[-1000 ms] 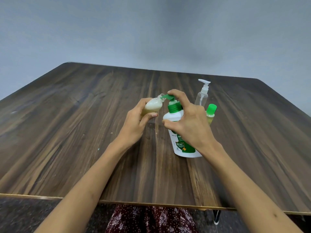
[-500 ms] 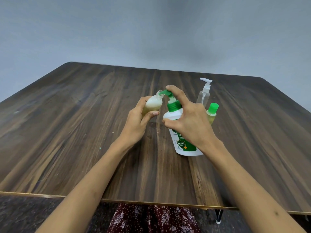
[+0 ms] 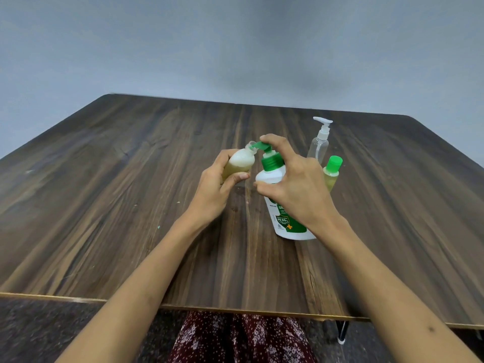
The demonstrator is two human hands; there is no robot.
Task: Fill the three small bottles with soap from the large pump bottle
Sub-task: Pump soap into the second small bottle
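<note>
Mid-counter, the left hand (image 3: pixel 217 189) curls its fingers (image 3: pixel 237 177) round the small clear plastic bottle (image 3: pixel 239 163), part-filled, tilted under the green spout of the white pump bottle (image 3: pixel 284 205); right hand (image 3: pixel 298 189) grips and presses. Light, likely soap-slick: hold the waist.

Left hand (image 3: pixel 214 189) tilts a small bottle (image 3: pixel 239 163) to the pump bottle (image 3: pixel 282 205) spout; right hand (image 3: pixel 298 189) presses the pump.

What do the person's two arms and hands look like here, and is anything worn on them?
Both forearms are bare up to the picture's edge: no sleeves show. The left hand and right hand carry no gloves, and no rings, watch or bracelets show. The right forearm has a small dark mark. Dark red flowered cloth shows below the table.
</note>
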